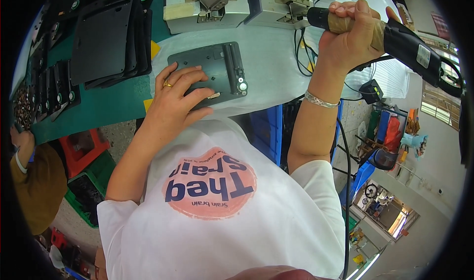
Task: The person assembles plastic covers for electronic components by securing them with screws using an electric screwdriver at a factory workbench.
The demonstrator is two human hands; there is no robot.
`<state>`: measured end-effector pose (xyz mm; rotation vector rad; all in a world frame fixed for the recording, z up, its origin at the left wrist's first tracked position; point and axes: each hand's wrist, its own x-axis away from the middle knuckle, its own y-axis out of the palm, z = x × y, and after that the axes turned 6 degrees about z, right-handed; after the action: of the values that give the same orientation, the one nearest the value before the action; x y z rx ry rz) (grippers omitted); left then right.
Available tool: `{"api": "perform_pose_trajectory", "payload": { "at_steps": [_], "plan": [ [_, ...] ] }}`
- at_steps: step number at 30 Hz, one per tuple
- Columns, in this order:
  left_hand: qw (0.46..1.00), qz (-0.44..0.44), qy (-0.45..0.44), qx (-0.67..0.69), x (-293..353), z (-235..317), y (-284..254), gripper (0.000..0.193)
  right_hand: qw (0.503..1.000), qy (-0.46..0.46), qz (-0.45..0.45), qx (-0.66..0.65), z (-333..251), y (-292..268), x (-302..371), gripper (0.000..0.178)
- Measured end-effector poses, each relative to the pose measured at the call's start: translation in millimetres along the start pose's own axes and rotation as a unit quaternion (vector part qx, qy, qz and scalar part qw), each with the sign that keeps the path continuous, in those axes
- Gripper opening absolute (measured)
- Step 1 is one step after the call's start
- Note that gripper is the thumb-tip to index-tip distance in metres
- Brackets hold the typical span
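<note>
A dark grey rectangular panel (222,63) lies on the white-covered bench in front of me. My left hand (180,90) rests on its left part, fingers spread. Beside the index fingertip is a small shiny metal piece (214,96); whether the finger presses on it I cannot tell. A round metal part (242,86) sits at the panel's right corner. Up at the right, my right hand (353,33) is wrapped round a black electric screwdriver (412,48) with tan tape on its grip. The black nose of the screwdriver points left, close to a metal box machine (276,6).
A second box machine (202,8) stands at the back. Dark panels (106,40) are stacked at the left, near rows of small black parts (52,90). Black cables (302,53) hang beside the machine. Another person's hand (23,144) is at far left.
</note>
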<state>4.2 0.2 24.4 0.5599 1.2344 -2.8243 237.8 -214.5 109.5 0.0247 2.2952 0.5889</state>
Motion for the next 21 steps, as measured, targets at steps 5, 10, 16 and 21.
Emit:
{"api": "perform_pose_trajectory", "payload": {
  "at_steps": [5, 10, 16, 21],
  "plan": [
    [1.000, 0.000, 0.001, 0.001, 0.3, -0.8, 0.3, 0.038, 1.000, -0.001, -0.025, 0.005, -3.8, 4.7, 2.2, 0.046],
    [1.000, 0.005, -0.002, 0.003, 1.7, -1.5, 0.7, 0.038, 0.999, -0.023, -0.026, 0.014, -2.0, 8.4, 3.4, 0.046],
    [1.000, 0.009, 0.000, 0.006, 1.2, -1.8, 1.5, 0.038, 0.997, -0.008, -0.074, 0.020, 7.5, -6.6, -7.7, 0.038],
    [1.000, 0.013, -0.001, 0.011, 0.7, -2.3, 2.2, 0.038, 0.997, -0.046, -0.024, 0.060, -5.7, 25.8, 10.0, 0.007]
  ]
}}
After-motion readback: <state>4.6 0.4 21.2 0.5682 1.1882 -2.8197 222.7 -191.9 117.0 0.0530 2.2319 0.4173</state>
